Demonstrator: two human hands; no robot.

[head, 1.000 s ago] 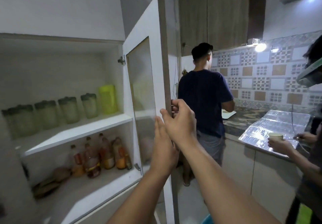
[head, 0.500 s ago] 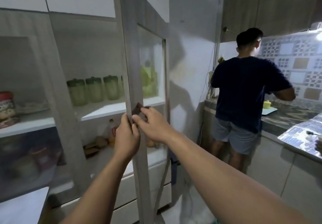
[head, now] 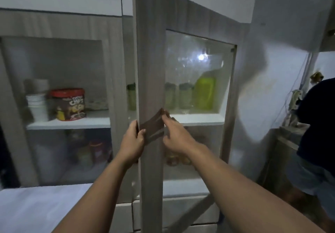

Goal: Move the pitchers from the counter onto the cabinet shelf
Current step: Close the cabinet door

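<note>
Door (head: 150, 91) of the cabinet fills frame centre in the head view, its only view, seen nearly edge-on, glass pane (head: 197, 76) angled off to the right. My left hand (head: 133, 142) is wrapped on the door's free edge at mid-height, thumb on the front face, fingers curled behind, so clenched on the door. My right hand (head: 176, 134) sits just right of the brown handle strip (head: 153, 125), fingertips touching its upper end, loosely spread and not clamped on anything I can make out. Change: a second ago this door stood wide open with the shelves bare to view; half a second ago it was part swung; now it has come most of the way round and covers the right bay. Pitchers: the bright green pitcher (head: 204, 93) is on the upper shelf (head: 196, 117) behind the glass, centre right, with duller lidded jars (head: 184, 94) to its left, one more (head: 131, 96) peeking out left of the door edge. Nothing of the task is in my hands. Left bay, centre left of frame: red-lidded tub (head: 69, 104) and stacked white cups (head: 37, 104), behind its own pane. White counter (head: 36, 207) at lower left shows no pitcher. Another person (head: 315, 123) at right edge. Judgement: placing looks finished, and this is the door-shutting tail; only the last push remains.
</note>
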